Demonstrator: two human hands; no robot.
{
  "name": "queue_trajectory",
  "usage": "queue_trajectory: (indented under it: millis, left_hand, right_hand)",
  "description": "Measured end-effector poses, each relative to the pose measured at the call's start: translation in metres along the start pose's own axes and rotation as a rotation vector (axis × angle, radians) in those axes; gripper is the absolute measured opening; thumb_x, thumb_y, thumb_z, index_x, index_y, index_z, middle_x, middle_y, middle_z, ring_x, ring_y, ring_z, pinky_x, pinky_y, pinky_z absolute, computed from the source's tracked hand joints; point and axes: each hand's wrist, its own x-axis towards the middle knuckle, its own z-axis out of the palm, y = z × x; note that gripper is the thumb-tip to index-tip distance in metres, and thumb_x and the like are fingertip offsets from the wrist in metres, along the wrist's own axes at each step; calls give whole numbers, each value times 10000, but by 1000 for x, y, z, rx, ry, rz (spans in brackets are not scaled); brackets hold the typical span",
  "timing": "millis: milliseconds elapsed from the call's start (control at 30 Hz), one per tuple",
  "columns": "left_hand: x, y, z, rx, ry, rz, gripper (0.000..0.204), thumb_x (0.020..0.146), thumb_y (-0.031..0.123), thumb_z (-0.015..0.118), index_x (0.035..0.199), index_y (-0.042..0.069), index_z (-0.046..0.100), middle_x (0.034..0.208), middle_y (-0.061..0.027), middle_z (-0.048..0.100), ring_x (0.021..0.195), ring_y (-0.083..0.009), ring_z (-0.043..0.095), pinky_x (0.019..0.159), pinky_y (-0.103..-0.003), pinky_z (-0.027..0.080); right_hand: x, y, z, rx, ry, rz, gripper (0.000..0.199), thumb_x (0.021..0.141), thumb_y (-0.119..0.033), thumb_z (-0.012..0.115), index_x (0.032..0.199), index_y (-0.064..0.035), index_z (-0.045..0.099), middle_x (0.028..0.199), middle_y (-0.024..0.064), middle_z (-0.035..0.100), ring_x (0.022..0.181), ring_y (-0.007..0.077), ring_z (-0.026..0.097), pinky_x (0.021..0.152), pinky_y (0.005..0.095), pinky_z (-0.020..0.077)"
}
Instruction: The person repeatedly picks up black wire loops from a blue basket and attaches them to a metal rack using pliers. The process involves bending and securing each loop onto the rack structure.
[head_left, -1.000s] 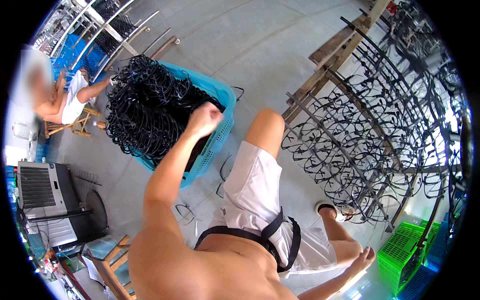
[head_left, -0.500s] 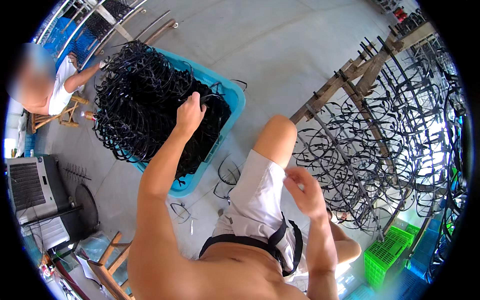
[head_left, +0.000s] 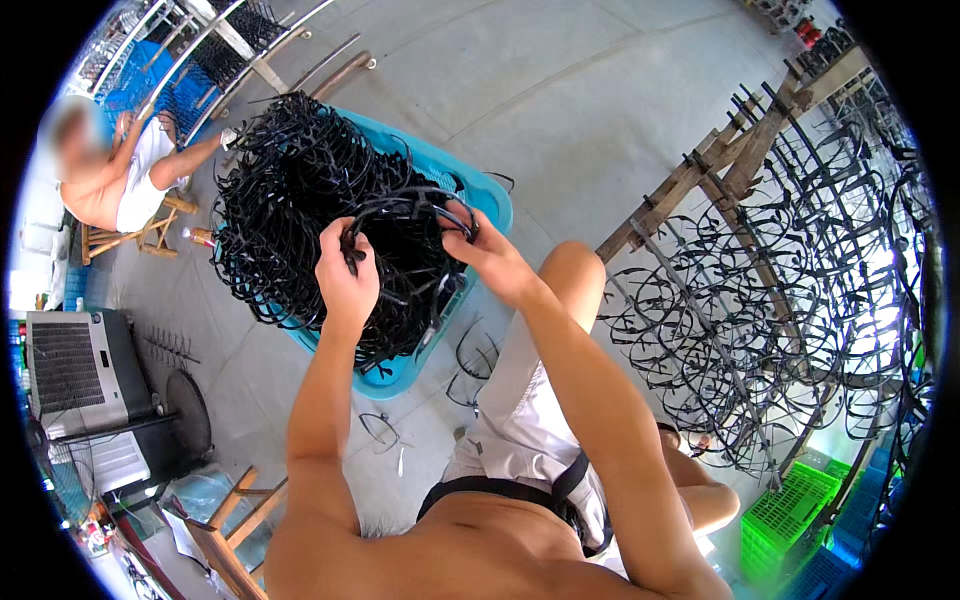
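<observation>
Above a teal plastic tub [head_left: 490, 205] I hold a black curved band [head_left: 412, 190] that arches between my hands; whether it is one band or more, I cannot tell. My left hand [head_left: 347, 275] is closed around its left end, fingers curled. On the other end, my right hand [head_left: 492, 258] pinches with thumb and fingers. Right below lies a big tangled heap of similar black bands [head_left: 290, 200], filling the tub and spilling over its left rim.
At right, many black hoops [head_left: 740, 330] hang from a wooden rack [head_left: 690, 175]. Loose hoops [head_left: 475, 360] lie on the floor by my knee. A green crate [head_left: 785, 515] stands lower right, an air cooler [head_left: 75, 365] at left. Another person [head_left: 100, 190] sits on a stool, upper left.
My right hand has come up from my thigh to the tub and now grips the band. My left hand has drawn back from the heap, toward me and slightly left.
</observation>
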Motion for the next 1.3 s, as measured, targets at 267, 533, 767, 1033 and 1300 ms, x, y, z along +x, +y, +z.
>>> queue_trajectory:
  millis: [267,533,767,1033,1300]
  left_hand:
    - [63,19,-25,-765,-636,-254,487,756,92,673,1206,8,506,835,-26,556,773,-126,540,720,-251,434]
    - [112,11,-38,-578,-792,-229,367,773,77,658,1113,-6,547,759,16,520,647,-69,464,599,-195,364]
    - [111,19,-30,-294,-940,-65,388,777,66,682,1143,6,565,968,-13,653,833,-76,585,712,-219,420]
    - [114,-3,-38,-355,-802,-340,191,810,125,675,961,16,633,788,-40,636,586,-75,546,461,-198,395]
    - [66,-25,-31,-941,-447,-779,227,919,204,578,1099,66,568,1057,-116,665,655,-90,595,563,-199,456]
  right_hand:
    - [31,-38,11,150,185,-190,170,904,-153,588,1033,-50,549,836,-1,549,784,89,489,741,247,404]
    - [17,-88,13,338,-93,-13,338,901,-254,603,1142,-21,564,1089,64,579,1015,146,499,927,287,368]
    - [34,-72,-7,-12,100,-174,313,903,-277,618,1028,11,616,889,21,611,802,105,522,742,255,442]
    - [16,-37,-34,487,324,-166,197,948,-268,537,946,-72,515,839,49,593,736,151,557,715,292,462]
    - [-7,-15,-18,281,271,-185,167,962,-210,504,1004,-49,517,869,67,615,777,153,596,752,296,499]
